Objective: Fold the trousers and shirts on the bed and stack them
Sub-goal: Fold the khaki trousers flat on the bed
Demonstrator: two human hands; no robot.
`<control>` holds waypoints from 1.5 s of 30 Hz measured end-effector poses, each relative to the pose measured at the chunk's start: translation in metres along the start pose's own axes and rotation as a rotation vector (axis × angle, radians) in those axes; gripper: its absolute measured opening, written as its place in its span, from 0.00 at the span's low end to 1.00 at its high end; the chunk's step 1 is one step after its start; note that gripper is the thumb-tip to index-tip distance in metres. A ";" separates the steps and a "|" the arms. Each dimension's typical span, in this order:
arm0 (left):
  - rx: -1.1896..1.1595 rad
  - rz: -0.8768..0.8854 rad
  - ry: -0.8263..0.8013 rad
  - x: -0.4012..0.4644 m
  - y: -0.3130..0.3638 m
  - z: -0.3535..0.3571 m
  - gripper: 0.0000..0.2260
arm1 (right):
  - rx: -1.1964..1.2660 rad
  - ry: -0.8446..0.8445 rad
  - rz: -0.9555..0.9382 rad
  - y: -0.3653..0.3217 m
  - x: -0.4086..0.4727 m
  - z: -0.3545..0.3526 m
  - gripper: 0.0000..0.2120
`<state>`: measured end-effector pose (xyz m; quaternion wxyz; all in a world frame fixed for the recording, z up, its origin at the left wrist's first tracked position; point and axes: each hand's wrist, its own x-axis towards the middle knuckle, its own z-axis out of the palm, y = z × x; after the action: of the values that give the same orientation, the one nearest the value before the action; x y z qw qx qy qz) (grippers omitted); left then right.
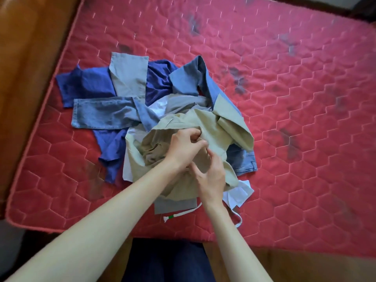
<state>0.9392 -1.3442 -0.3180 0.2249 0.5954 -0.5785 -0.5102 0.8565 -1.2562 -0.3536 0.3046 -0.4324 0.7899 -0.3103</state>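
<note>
Both forearms reaching in from the lower frame, left hand (184, 146) and right hand (211, 176) pinching beige trousers (205, 127) mid-frame, atop tangled clothes on red mattress (284, 98)

Bed (284, 98): far and right sides cut off by the frame.
White shirt (239, 193): mostly buried under the khaki trousers (203, 127); only corners show.
Grey garment (175, 206): largely covered, type unclear.
Jeans (105, 113): waist hidden beneath the pile.
Left hand (185, 147), right hand (211, 176): fingertips tucked into khaki folds, grip unclear.
Cord (183, 213): origin hidden.
</note>
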 end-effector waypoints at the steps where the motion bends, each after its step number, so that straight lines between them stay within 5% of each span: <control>1: -0.036 0.021 -0.092 0.006 0.011 0.001 0.04 | 0.027 0.068 0.024 -0.005 0.007 -0.003 0.30; 5: -0.134 0.082 -0.492 0.037 0.045 0.010 0.21 | 0.044 0.206 0.125 -0.009 0.041 -0.008 0.36; 11: 0.427 0.194 -0.771 0.106 0.029 0.042 0.34 | -0.157 0.159 0.336 0.020 0.097 0.012 0.43; 16: 1.217 1.076 -0.474 0.159 -0.009 0.044 0.23 | -0.210 0.156 0.464 0.056 0.133 0.026 0.21; 20: 1.324 0.862 -0.458 0.182 -0.046 0.018 0.30 | -0.275 0.160 0.485 0.089 0.136 0.009 0.11; 23: 1.034 0.695 -0.421 0.180 -0.071 -0.001 0.22 | -0.272 0.196 0.569 0.109 0.119 -0.003 0.10; 27: 0.832 0.728 -0.211 0.168 -0.074 -0.024 0.06 | -0.189 0.131 0.695 0.118 0.082 0.007 0.20; 34: 0.862 0.652 -0.090 0.150 -0.023 -0.026 0.10 | 0.223 0.083 0.847 0.068 0.047 0.057 0.21; 39: 0.855 0.710 -0.024 0.137 0.033 -0.048 0.10 | 0.150 0.122 0.725 0.027 0.040 0.044 0.08; 45: 0.904 0.729 0.046 0.123 0.110 -0.120 0.10 | -0.259 0.281 0.413 -0.018 0.044 -0.059 0.08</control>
<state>0.9693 -1.5209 -0.2209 0.1222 0.4056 -0.9015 -0.0891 0.8016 -1.2891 -0.3126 0.1909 -0.2502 0.9289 -0.1950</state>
